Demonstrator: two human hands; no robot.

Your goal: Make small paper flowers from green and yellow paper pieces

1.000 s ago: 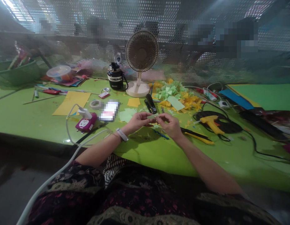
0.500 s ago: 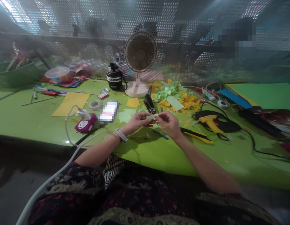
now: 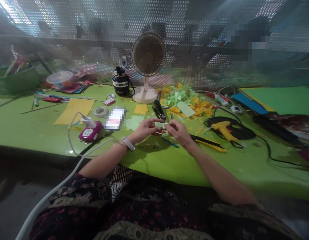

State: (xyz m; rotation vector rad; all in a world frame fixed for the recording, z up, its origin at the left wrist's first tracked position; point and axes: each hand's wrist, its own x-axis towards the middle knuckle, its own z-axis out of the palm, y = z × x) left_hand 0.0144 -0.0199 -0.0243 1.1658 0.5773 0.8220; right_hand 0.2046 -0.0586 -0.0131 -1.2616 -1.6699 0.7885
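Between my hands is a small piece of pale green paper (image 3: 158, 125), partly covered by the fingers. My left hand (image 3: 145, 130), with a white watch on its wrist, pinches its left side. At the right end, the thumb and fingers of my right hand (image 3: 178, 132) close on the same paper. Just beyond the hands a black stapler (image 3: 159, 110) lies on the green table (image 3: 154, 165). Pale green paper sheets (image 3: 134, 122) rest left of the stapler. Behind it spreads a heap of green and yellow folded paper pieces (image 3: 186, 100).
A fan (image 3: 148, 56) and a black jug (image 3: 120, 82) stand at the back. A yellow glue gun (image 3: 224, 130) and a yellow-black cutter (image 3: 210, 144) lie to the right. Left are a phone (image 3: 115, 118), a tape roll (image 3: 100, 112) and a purple plug adapter (image 3: 89, 132) with a cable.
My right fingers have drawn closer around the paper's right end, and less of the paper shows. The whole view has shifted slightly.
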